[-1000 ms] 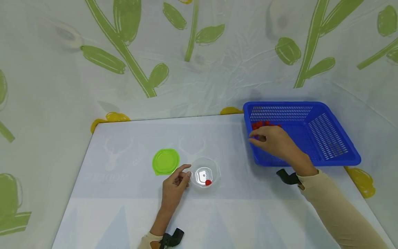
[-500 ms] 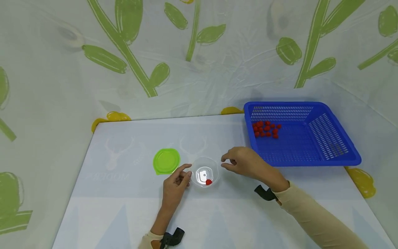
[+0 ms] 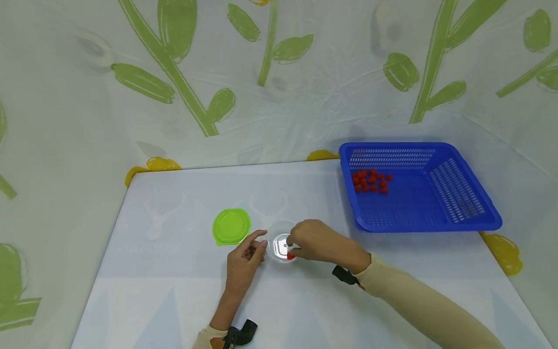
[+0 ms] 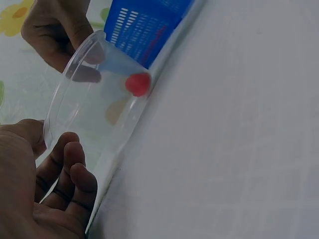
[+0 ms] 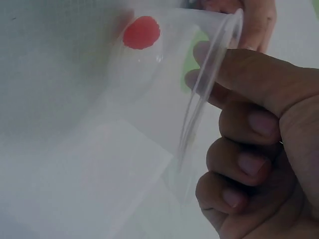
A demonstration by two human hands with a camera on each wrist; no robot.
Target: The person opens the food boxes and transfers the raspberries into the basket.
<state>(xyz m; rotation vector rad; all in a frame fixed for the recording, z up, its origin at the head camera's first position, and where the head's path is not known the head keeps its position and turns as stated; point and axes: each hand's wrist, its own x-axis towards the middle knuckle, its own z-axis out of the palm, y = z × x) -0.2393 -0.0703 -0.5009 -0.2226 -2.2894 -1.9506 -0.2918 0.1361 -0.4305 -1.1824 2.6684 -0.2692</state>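
Observation:
A clear plastic cup point(image 3: 277, 222) stands on the table. My left hand point(image 3: 244, 264) is at its left side, thumb and index finger holding the rim, the other fingers curled below it in the left wrist view. One small red ball point(image 5: 141, 33) lies low in the cup. My right hand point(image 3: 320, 240) reaches over the cup's right rim. Its thumb and index fingertips are inside the cup, parted, with nothing visible between them in the right wrist view; the remaining fingers stay bent outside. A green lid point(image 3: 231, 226) lies just left of the cup.
A blue perforated basket point(image 3: 418, 206) sits at the back right, with several small red balls point(image 3: 370, 180) gathered at its left end. The white table point(image 3: 152, 271) meets a leaf-patterned sheet point(image 3: 340, 97) along its back and sides. Black camera mounts sit on both wrists.
My right hand has moved from the basket leftward and down to the cup, its fingertips now inside. The left hand stays at the cup's rim.

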